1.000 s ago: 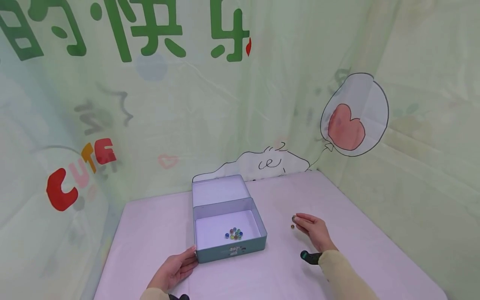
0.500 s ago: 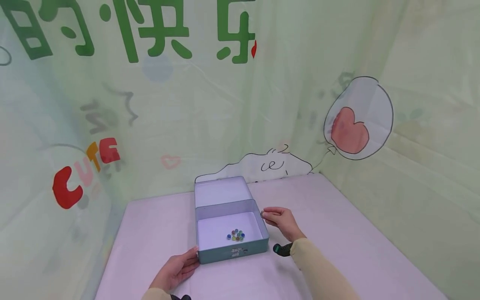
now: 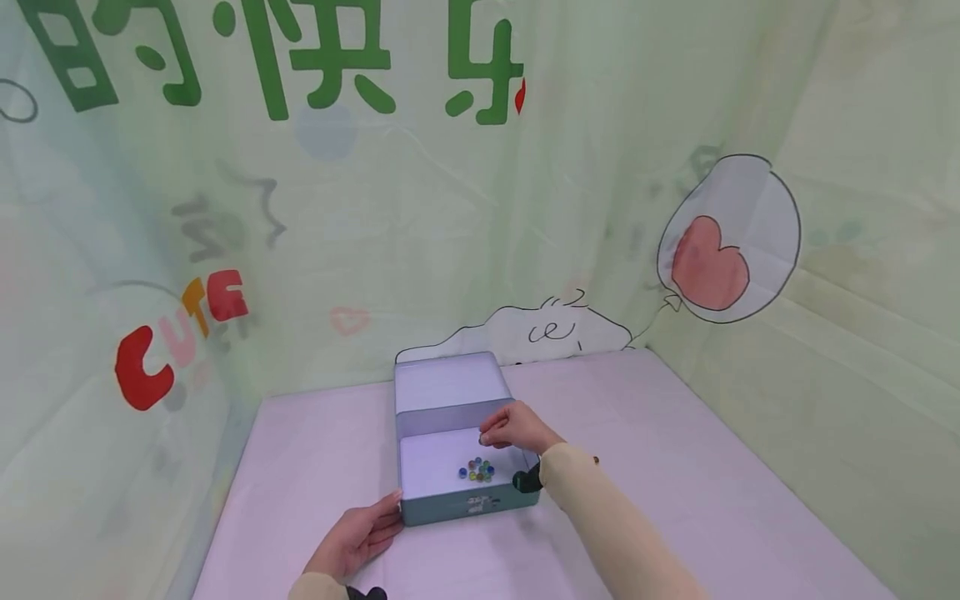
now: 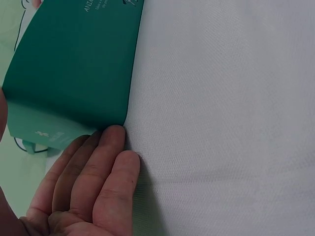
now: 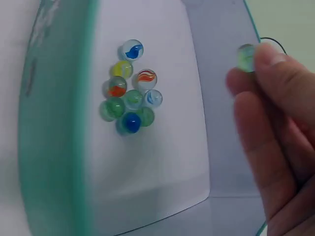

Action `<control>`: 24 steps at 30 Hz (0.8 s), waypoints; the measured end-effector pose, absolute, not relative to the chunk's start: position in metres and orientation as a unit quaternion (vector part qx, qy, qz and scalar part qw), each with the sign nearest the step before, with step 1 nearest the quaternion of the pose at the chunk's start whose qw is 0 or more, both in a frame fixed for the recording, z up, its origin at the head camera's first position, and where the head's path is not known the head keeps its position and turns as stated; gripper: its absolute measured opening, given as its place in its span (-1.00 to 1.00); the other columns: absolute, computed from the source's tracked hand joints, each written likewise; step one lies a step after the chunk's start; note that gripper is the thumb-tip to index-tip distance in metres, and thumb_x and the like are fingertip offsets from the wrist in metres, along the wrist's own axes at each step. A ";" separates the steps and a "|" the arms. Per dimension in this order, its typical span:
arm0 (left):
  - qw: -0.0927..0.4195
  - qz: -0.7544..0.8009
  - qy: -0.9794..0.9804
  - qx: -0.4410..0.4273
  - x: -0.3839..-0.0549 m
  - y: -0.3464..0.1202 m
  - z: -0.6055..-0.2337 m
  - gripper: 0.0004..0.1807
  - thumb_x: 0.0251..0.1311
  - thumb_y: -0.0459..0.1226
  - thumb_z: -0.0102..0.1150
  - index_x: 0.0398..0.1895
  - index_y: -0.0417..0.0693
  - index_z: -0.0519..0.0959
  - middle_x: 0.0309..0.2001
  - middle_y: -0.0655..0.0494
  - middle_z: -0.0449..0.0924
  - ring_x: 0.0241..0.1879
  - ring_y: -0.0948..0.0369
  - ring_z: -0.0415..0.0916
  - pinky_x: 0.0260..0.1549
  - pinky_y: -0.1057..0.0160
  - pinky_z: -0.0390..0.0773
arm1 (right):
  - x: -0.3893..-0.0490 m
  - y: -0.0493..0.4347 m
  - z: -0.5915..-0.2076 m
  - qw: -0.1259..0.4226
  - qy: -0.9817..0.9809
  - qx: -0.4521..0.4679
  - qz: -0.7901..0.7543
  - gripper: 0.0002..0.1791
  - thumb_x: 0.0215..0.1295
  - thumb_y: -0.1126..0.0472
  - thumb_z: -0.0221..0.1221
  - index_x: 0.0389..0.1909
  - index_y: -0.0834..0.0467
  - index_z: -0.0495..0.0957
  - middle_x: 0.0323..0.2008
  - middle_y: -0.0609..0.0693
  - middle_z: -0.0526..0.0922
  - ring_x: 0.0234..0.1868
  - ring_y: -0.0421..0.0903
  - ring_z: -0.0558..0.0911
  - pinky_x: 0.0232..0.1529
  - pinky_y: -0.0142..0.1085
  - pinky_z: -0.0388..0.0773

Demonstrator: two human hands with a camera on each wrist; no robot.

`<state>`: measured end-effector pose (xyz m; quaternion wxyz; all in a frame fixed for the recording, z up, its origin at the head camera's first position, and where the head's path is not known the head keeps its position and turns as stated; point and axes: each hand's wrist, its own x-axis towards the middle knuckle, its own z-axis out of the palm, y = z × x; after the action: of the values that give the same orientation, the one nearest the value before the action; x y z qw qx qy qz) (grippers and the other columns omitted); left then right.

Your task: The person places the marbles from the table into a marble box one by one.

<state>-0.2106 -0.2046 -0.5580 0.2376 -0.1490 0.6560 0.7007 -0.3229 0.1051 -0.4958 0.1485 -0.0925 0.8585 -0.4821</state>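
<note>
A green metal box (image 3: pixel 442 510) with its lid laid back stands on the table, several glass marbles (image 3: pixel 480 472) clustered inside near its front wall. In the right wrist view these marbles (image 5: pixel 133 99) show blue, yellow, orange and green swirls. My right hand (image 3: pixel 517 427) is over the box and pinches a clear greenish marble (image 5: pixel 245 58) between thumb and fingertips, above the floor of the box. My left hand (image 3: pixel 357 537) rests at the box's front left corner. Its nearly straight fingers (image 4: pixel 106 172) touch the box's side (image 4: pixel 54 130).
One brownish marble (image 3: pixel 596 460) lies on the table right of the box, partly behind the right sleeve (image 3: pixel 607 517). The pale tabletop (image 3: pixel 307 450) is enclosed at the back and sides by printed curtains (image 3: pixel 420 208).
My right hand has carried the marble leftward from the table at the right to over the box. The left hand stays at the box's corner. The view has shifted slightly.
</note>
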 end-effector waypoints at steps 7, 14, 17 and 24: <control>0.238 0.707 0.653 -0.128 -0.209 -0.206 -0.556 -0.10 0.33 0.06 0.30 0.33 -0.62 0.33 0.27 -0.47 0.49 0.26 -0.18 0.57 0.34 -0.13 0.53 | -0.337 0.069 -0.485 0.193 0.893 -0.119 -0.390 -0.91 0.15 0.46 0.41 -0.34 0.29 0.72 -0.44 0.07 0.80 -0.38 -0.09 0.77 -0.27 -0.26 0.80; 0.234 0.710 0.654 -0.113 -0.209 -0.207 -0.560 -0.13 0.36 0.06 0.27 0.33 -0.61 0.34 0.29 -0.46 0.48 0.29 -0.19 0.54 0.36 -0.16 0.49 | -0.339 0.036 -0.484 0.189 0.929 -0.159 -0.275 -0.85 0.09 0.46 0.44 -0.49 0.18 0.71 -0.54 -0.03 0.72 -0.43 -0.06 0.74 -0.40 -0.32 0.70; 0.232 0.710 0.656 -0.111 -0.209 -0.207 -0.561 -0.11 0.34 0.07 0.28 0.33 -0.61 0.35 0.28 -0.46 0.49 0.28 -0.18 0.55 0.36 -0.15 0.50 | -0.337 0.026 -0.489 0.179 0.940 -0.179 -0.228 -0.81 0.04 0.49 0.46 -0.53 0.16 0.70 -0.58 -0.05 0.69 -0.50 -0.09 0.69 -0.47 -0.35 0.62; 0.232 0.706 0.658 -0.122 -0.210 -0.205 -0.557 -0.09 0.33 0.09 0.29 0.32 -0.61 0.35 0.27 -0.44 0.50 0.27 -0.16 0.57 0.35 -0.14 0.51 | -0.334 0.017 -0.496 0.175 0.944 -0.190 -0.205 -0.80 0.01 0.50 0.46 -0.52 0.15 0.71 -0.60 -0.06 0.67 -0.47 -0.06 0.70 -0.50 -0.38 0.56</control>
<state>-0.2096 -0.2054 -0.5568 0.2320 -0.1220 0.6579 0.7060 -0.3336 0.0166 -0.4956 0.1751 -0.1905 0.9440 -0.2046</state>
